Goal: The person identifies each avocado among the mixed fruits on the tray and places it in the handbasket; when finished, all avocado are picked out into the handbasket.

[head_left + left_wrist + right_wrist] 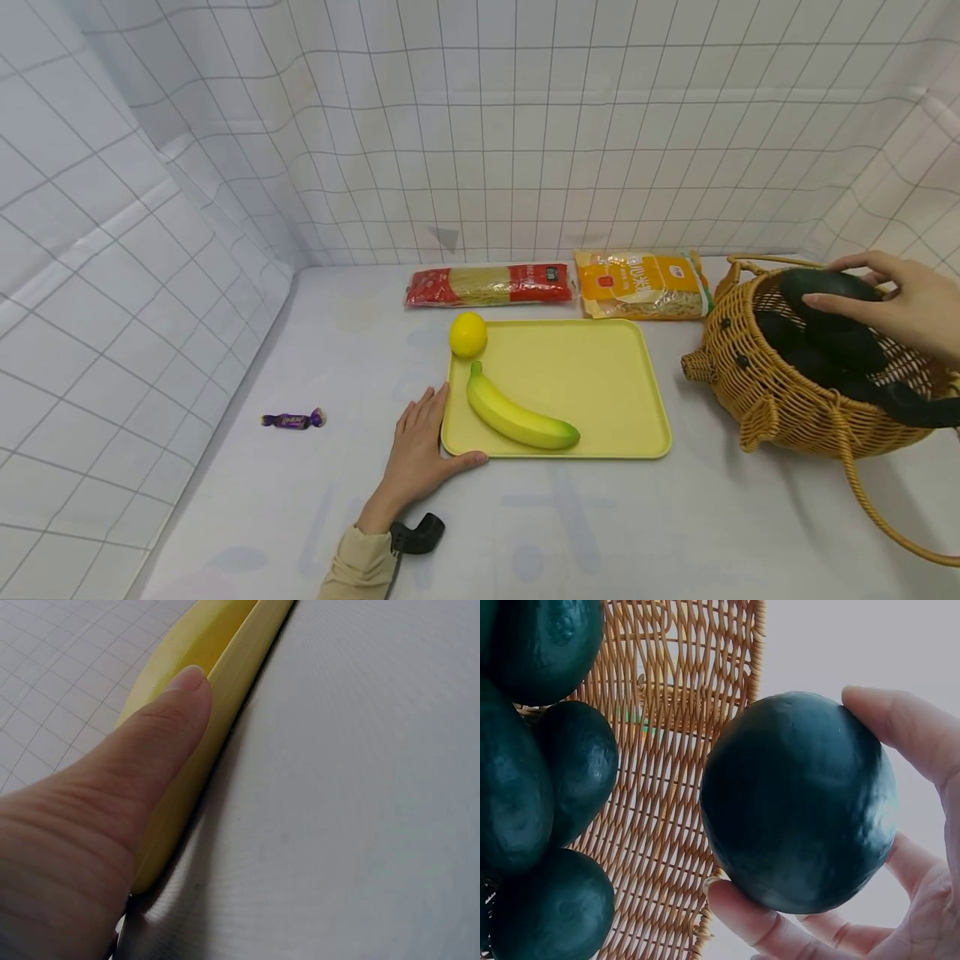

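Observation:
My right hand (911,304) grips a dark green avocado (795,802) between thumb and fingers, at the top of a pig-shaped wicker basket (757,400). Several more avocados (514,795) lie inside that basket. On the left, my left hand (420,454) rests at the lower left corner of a yellow tray (600,383), fingers straight along its side and thumb along the front edge. A banana (517,417) lies slanted on the tray. At the tray's upper left corner sits a lemon (468,335).
Behind the tray lie a red pack of noodles (487,286) and an orange noodle pack (643,286). A purple wrapped candy (292,420) is on the table to the left. The basket's handle (870,500) loops down toward the front right. White gridded cloth walls enclose the table.

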Demonstrator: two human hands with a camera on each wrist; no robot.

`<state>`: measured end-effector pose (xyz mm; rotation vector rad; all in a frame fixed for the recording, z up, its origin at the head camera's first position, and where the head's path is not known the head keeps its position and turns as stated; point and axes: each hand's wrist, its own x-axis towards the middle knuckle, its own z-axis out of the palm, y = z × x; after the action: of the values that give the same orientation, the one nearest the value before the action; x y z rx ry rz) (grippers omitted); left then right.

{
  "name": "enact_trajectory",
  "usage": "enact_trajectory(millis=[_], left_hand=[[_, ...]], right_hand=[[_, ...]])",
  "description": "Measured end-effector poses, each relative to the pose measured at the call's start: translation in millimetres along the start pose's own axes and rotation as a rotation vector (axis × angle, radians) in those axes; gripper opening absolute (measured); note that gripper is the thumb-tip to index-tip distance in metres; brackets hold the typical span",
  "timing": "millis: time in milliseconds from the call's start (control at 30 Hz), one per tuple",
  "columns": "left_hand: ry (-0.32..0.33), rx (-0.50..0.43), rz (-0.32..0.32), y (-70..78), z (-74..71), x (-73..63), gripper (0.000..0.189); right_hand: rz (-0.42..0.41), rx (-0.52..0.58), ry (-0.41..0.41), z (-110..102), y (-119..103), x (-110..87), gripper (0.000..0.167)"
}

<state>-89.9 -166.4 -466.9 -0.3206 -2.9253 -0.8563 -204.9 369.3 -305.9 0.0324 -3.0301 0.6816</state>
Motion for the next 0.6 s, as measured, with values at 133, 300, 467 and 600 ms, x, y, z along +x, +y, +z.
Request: enact_trajectory(millis=[133, 300, 467, 600], left_hand=[[0.003, 0.001, 0.004, -1.1, 0.8, 0.3, 0.113], [0.005, 0.000, 0.002, -1.3, 1.7, 0.4, 0.114], [0.001, 0.002, -0.001, -0.8, 1.3, 0.3, 0.114], [0.006, 0.003, 0.002, -0.7, 1.5, 0.2, 0.113]], right_hand=[[0.013, 0.001, -0.005, -1.2, -1.4, -1.6, 0.072], [-0.007, 0.087, 0.077, -1.6, 2.5, -2.6, 0.053], [-0.062, 0.164, 0.166, -0.8, 5.0, -3.4, 0.032], [-0.079, 0.153, 0.182, -2.1, -2.6, -7.3, 0.031]])
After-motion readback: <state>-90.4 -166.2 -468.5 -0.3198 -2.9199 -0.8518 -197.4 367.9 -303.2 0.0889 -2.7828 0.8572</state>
